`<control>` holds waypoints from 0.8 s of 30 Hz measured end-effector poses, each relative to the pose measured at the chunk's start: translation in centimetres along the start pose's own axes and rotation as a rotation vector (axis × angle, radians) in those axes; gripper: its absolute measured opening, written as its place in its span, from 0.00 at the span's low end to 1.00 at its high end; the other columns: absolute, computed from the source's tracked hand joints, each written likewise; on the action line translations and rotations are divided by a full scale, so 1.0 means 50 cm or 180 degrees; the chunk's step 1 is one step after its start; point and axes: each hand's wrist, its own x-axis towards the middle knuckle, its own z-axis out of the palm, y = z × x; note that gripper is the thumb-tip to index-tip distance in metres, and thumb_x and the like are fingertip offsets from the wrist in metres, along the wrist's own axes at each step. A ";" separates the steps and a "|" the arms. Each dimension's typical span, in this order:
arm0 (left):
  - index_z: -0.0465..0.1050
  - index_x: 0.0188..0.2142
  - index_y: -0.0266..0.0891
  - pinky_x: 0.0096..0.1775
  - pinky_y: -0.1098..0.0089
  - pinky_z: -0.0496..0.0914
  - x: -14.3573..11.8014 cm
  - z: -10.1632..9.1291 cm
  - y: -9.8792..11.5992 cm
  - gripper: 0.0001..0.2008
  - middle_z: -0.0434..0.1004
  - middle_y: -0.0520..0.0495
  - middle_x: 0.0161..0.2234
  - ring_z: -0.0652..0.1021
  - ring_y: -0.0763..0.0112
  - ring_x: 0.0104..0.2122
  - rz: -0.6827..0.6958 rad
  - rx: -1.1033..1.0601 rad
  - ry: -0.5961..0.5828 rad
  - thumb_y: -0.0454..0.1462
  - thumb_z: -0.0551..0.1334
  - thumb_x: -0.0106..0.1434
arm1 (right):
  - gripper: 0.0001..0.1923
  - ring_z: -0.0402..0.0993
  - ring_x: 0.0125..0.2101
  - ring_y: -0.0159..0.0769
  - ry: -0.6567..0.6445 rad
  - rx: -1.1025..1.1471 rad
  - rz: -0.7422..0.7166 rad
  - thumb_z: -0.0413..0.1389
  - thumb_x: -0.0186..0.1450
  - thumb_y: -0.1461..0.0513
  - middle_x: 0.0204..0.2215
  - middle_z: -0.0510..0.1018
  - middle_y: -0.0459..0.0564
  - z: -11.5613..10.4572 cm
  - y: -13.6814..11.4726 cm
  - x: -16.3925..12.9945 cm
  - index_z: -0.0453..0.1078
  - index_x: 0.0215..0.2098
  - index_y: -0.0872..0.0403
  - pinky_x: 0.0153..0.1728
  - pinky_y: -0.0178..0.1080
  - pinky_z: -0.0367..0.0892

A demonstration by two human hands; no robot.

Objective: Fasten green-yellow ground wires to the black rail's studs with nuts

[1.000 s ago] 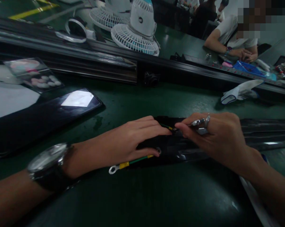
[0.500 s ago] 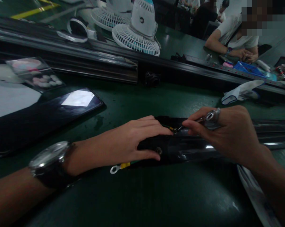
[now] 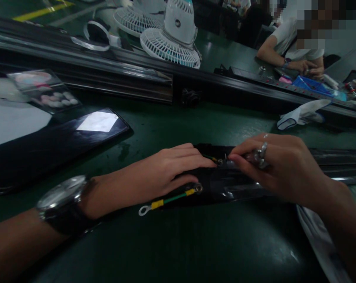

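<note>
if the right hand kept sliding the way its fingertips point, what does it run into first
Most likely the left hand: the right hand points leftward along the long black panel, and the two sets of fingertips almost meet at a small green-yellow wire end.

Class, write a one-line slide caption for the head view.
Left hand presses a black panel while right hand works a small terminal; green-yellow wire lies alongside.

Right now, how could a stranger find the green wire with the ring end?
Start at the long black part lying on the green table. Just below the left hand, the green wire sticks out, with yellow sleeves and a silver ring terminal.
</note>
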 end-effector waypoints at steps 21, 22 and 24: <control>0.68 0.62 0.47 0.53 0.67 0.71 -0.002 0.004 -0.003 0.21 0.77 0.47 0.54 0.76 0.66 0.51 0.0045 -0.0051 0.0001 0.42 0.64 0.71 | 0.13 0.71 0.16 0.28 0.0157 0.0522 0.1012 0.59 0.71 0.56 0.22 0.83 0.43 0.007 0.020 0.004 0.78 0.29 0.52 0.20 0.34 0.59; 0.69 0.61 0.47 0.53 0.67 0.71 -0.002 0.004 -0.003 0.21 0.77 0.47 0.54 0.76 0.66 0.51 0.0042 -0.0050 -0.0001 0.42 0.64 0.71 | 0.13 0.69 0.15 0.28 0.0200 0.0504 0.1005 0.60 0.71 0.56 0.21 0.82 0.42 0.006 0.017 0.004 0.78 0.30 0.52 0.19 0.34 0.58; 0.69 0.61 0.47 0.52 0.67 0.71 -0.001 0.002 0.000 0.21 0.77 0.47 0.54 0.76 0.66 0.51 0.0036 -0.0056 -0.0002 0.42 0.64 0.70 | 0.12 0.67 0.13 0.27 0.0284 0.0459 0.0953 0.60 0.70 0.56 0.19 0.81 0.42 0.008 0.010 0.005 0.79 0.31 0.51 0.18 0.34 0.57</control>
